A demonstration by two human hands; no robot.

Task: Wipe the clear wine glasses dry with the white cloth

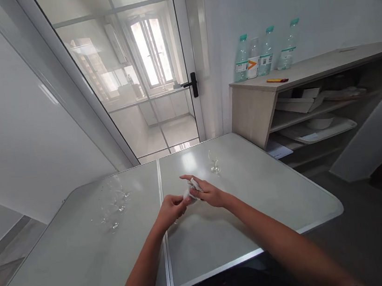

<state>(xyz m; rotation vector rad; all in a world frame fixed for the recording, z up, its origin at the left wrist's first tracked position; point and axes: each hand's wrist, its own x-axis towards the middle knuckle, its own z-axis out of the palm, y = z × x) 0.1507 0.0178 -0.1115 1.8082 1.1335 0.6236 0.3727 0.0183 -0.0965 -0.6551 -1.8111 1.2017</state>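
Note:
Both hands meet above the middle of the table. My right hand point(212, 194) is closed on a white cloth or tissue point(195, 185), its index finger stretched out to the left. My left hand point(173, 208) has its fingers pinched together on what looks like a small stemmed glass, mostly hidden by the fingers and the white cloth. Beyond my right hand a clear stemmed glass point(215, 169) stands upright. Several more clear glasses point(121, 209) are grouped on the table's left part; their outlines are faint.
The grey folding table point(250, 219) has a metal seam point(167, 258) across it. A glazed door with a black handle point(194, 85) lies beyond. At right, a wooden shelf unit point(253, 111) carries several plastic bottles point(266, 58) and a red-yellow item point(277, 80); trays point(343, 125) sit inside.

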